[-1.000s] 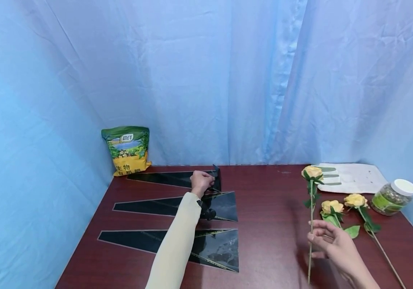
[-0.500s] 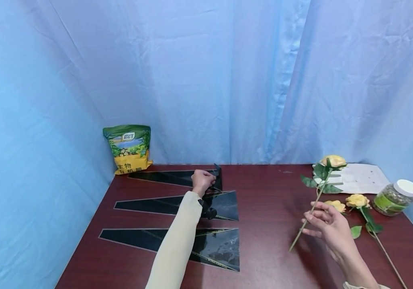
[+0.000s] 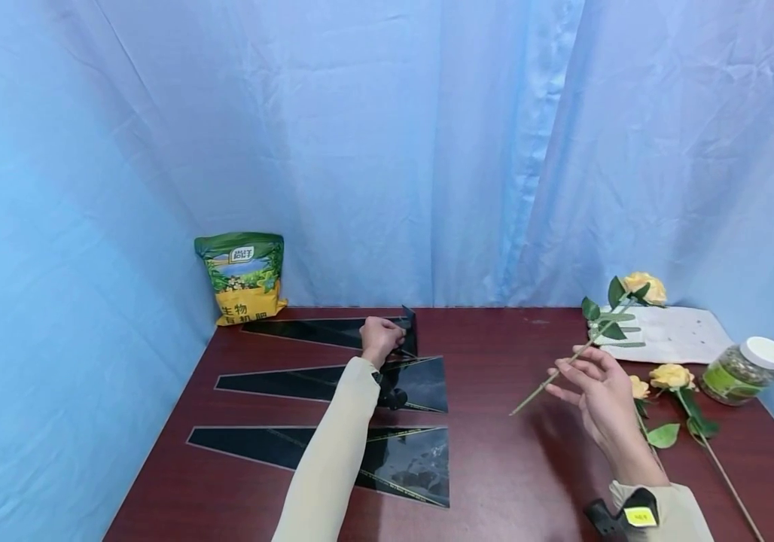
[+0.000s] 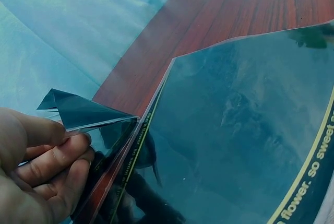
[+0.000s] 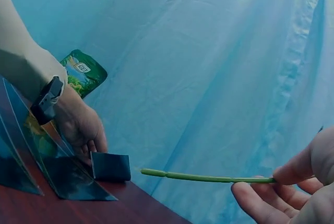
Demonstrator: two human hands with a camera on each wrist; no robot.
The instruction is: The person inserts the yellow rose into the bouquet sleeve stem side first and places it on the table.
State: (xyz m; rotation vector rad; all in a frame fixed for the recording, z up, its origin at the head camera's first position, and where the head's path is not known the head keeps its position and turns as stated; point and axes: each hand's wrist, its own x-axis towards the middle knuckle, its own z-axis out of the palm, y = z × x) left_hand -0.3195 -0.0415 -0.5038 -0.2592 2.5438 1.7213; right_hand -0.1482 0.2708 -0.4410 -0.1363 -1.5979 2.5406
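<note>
My left hand [image 3: 380, 337] pinches the lifted wide end of the farthest black flower sleeve [image 3: 309, 330]. In the left wrist view, thumb and fingers grip the raised edge of that sleeve [image 4: 88, 110], which stands up from the table. Between the thumb and fingers of my right hand [image 3: 600, 399] is the stem of a yellow rose [image 3: 646, 287]. The rose slants, bloom up and to the right, its cut end pointing left and down. The right wrist view has the bare green stem [image 5: 209, 178] nearly level, aimed toward the sleeve's raised end.
Two more black sleeves, a middle one [image 3: 265, 385] and a near one [image 3: 245, 443], lie flat. Two yellow roses, one here [image 3: 671, 376], lie at right beside a lidded jar [image 3: 746, 370] and white gloves [image 3: 678, 335]. A fertilizer bag [image 3: 241, 278] stands back left against the curtain.
The rose in my right hand has gone from upright to slanted, its bloom swinging right and its stem end left and up. My right hand rose slightly; the left stayed at the sleeve.
</note>
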